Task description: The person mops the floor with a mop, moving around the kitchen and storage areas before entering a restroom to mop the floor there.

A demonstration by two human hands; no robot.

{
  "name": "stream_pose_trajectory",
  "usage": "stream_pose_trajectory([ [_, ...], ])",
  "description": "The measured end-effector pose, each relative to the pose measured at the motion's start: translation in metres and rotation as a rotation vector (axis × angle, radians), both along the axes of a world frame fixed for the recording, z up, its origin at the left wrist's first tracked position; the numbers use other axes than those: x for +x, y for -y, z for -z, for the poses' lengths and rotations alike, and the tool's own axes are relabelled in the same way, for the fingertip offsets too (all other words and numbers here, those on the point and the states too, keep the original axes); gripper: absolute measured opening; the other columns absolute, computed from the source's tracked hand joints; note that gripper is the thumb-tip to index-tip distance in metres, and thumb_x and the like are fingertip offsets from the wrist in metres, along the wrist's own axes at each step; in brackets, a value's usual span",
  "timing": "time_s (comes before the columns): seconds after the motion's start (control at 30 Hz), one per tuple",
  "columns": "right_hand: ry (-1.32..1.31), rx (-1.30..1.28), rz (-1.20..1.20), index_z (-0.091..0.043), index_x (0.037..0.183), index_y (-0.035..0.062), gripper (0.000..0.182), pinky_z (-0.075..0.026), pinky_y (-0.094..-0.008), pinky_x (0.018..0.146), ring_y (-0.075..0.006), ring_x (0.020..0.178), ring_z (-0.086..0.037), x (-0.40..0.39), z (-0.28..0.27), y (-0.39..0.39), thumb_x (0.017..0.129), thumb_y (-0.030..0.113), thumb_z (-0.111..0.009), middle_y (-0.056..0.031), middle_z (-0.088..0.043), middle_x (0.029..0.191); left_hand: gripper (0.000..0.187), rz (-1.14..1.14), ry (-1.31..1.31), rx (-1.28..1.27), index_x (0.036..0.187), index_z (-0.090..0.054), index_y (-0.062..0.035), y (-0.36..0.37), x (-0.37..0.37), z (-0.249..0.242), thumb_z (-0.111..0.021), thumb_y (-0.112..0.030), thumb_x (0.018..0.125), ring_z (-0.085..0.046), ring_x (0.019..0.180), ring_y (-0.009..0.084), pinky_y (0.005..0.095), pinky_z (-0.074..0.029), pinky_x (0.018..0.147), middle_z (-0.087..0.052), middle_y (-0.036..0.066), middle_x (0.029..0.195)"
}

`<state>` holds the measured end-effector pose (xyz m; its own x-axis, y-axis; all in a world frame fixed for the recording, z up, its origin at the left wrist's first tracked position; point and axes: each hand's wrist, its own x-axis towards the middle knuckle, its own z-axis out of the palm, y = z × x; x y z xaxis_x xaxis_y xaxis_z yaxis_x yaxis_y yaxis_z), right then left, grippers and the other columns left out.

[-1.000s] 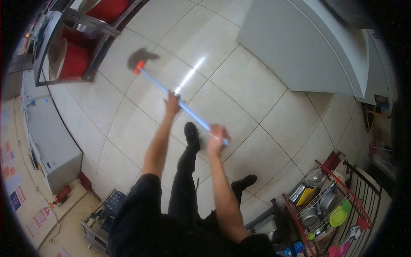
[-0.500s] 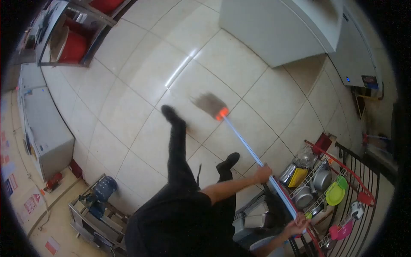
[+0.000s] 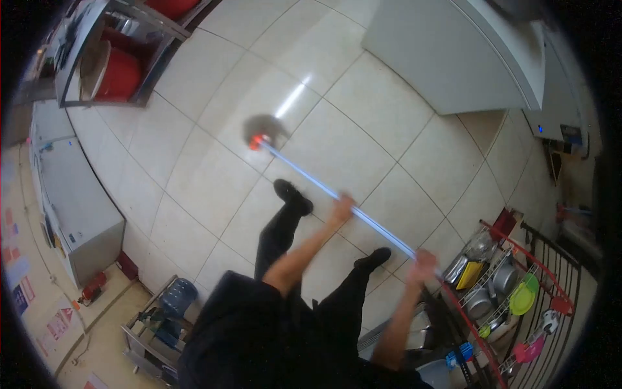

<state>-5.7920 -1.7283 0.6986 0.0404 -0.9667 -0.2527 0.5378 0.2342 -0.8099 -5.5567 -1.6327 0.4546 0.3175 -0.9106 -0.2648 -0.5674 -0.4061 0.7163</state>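
A mop (image 3: 304,175) with a long pale handle stretches from the lower right towards the upper left. Its grey strings (image 3: 269,126), blurred by motion, rest on the tiled floor around an orange-red socket (image 3: 258,141). My left hand (image 3: 343,208) is wrapped round the middle of the handle. Closer to the handle's upper end, my right hand (image 3: 424,266) grips it too, slightly smeared by motion. Below the handle are my black shoes, the left one (image 3: 293,196) nearer the mop head and the right one (image 3: 373,259) by my right hand.
At right, a red-edged dish rack (image 3: 499,285) holds pots and a green bowl (image 3: 523,295), close to my right hand. A large pale cabinet (image 3: 453,61) stands upper right. White freezers (image 3: 81,194) line the left, with a water bottle (image 3: 178,297) on a metal stand nearby.
The mop head has swept left and a little up across the floor. Both hands have moved up and left with the handle. My left foot has shifted right and down in view.
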Motion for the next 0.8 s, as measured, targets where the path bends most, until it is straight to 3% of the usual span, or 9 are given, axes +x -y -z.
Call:
stream_pose_trajectory([
  [0.13,-0.200,0.138,-0.275,-0.047,0.068,0.0095,0.023,-0.040,-0.0380,0.076,-0.0172,0.074,-0.047,0.262,0.060,-0.085,0.088,0.019,-0.046,-0.0040,-0.048,0.069,0.016,-0.069,0.578,0.351,0.090,-0.061,-0.0158,-0.084,0.274,0.003,-0.054,-0.015,0.076,-0.036,0.121,0.0325,0.0599,-0.026,0.094,-0.055,0.009,0.105],
  [0.23,0.004,0.238,-0.350,-0.052,0.073,0.0069,0.021,-0.037,-0.0354,0.083,-0.0174,0.079,-0.048,0.268,0.067,-0.144,0.087,0.021,-0.047,-0.0057,-0.052,0.071,0.011,-0.220,0.675,0.309,0.082,-0.059,-0.0120,-0.122,0.286,0.000,-0.050,-0.014,0.077,-0.034,0.123,0.0340,0.0617,-0.026,0.094,-0.048,0.016,0.118],
  [0.37,-0.281,0.228,-0.138,-0.056,0.081,0.0017,0.015,-0.038,-0.0339,0.082,-0.0203,0.081,-0.051,0.067,0.023,-0.147,0.081,0.016,-0.050,-0.0091,-0.056,0.078,0.010,-0.031,0.497,0.345,0.081,-0.056,-0.0093,-0.114,0.087,-0.018,-0.051,-0.011,0.073,-0.043,0.113,0.0352,0.0591,-0.037,0.080,-0.056,0.013,0.086],
  [0.43,-0.349,0.164,0.025,-0.054,0.079,0.0013,0.011,-0.043,-0.0352,0.075,-0.0217,0.073,-0.052,-0.052,-0.052,-0.125,0.080,0.012,-0.050,-0.0089,-0.055,0.074,0.018,-0.100,0.313,0.046,0.089,-0.058,-0.0067,-0.099,-0.089,0.006,-0.051,-0.013,0.074,-0.038,0.117,0.0397,0.0616,-0.035,0.085,-0.054,0.017,0.101],
  [0.5,-0.484,0.259,0.301,-0.048,0.072,0.0030,0.024,-0.045,-0.0336,0.071,-0.0190,0.066,-0.051,-0.149,-0.156,-0.109,0.089,0.019,-0.043,-0.0066,-0.051,0.066,0.028,0.236,0.196,0.267,0.102,-0.059,-0.0084,-0.066,-0.228,-0.095,-0.053,-0.016,0.076,-0.036,0.118,0.0413,0.0612,-0.034,0.088,-0.046,0.019,0.122],
  [0.6,-0.724,-0.125,0.143,-0.038,0.064,0.0115,0.029,-0.026,-0.0287,0.051,-0.0090,0.047,-0.024,-0.296,-0.255,-0.137,0.092,0.018,-0.039,0.0016,-0.029,0.053,0.017,0.363,-0.183,0.063,0.083,-0.059,-0.0097,-0.062,-0.392,-0.184,-0.061,-0.020,0.070,-0.051,0.098,0.0360,0.0579,-0.041,0.069,-0.057,0.009,0.089],
  [0.67,-0.530,-0.236,0.027,-0.035,0.064,0.0128,0.027,-0.025,-0.0285,0.052,-0.0097,0.049,-0.024,-0.327,-0.305,-0.164,0.090,0.016,-0.040,0.0019,-0.027,0.055,0.015,0.519,-0.291,0.058,0.083,-0.060,-0.0111,-0.071,-0.454,-0.223,-0.058,-0.021,0.072,-0.056,0.091,0.0305,0.0536,-0.042,0.068,-0.058,0.010,0.086],
  [0.7,-0.554,-0.234,0.156,-0.043,0.087,0.0059,0.012,-0.035,-0.0360,0.056,-0.0160,0.053,-0.036,-0.362,-0.310,-0.193,0.087,0.018,-0.043,-0.0021,-0.033,0.055,0.014,0.593,-0.296,0.053,0.082,-0.061,-0.0108,-0.079,-0.466,-0.239,-0.057,-0.021,0.073,-0.056,0.090,0.0296,0.0520,-0.043,0.069,-0.058,0.011,0.084],
  [0.8,-0.652,-0.174,0.482,-0.049,0.110,-0.0023,0.035,-0.045,-0.0411,0.059,-0.0215,0.054,-0.046,-0.361,-0.303,-0.213,0.084,0.021,-0.046,-0.0054,-0.039,0.055,0.013,0.666,-0.334,0.058,0.081,-0.060,-0.0102,-0.088,-0.452,-0.249,-0.055,-0.019,0.074,-0.057,0.089,0.0280,0.0487,-0.043,0.068,-0.059,0.011,0.081],
])
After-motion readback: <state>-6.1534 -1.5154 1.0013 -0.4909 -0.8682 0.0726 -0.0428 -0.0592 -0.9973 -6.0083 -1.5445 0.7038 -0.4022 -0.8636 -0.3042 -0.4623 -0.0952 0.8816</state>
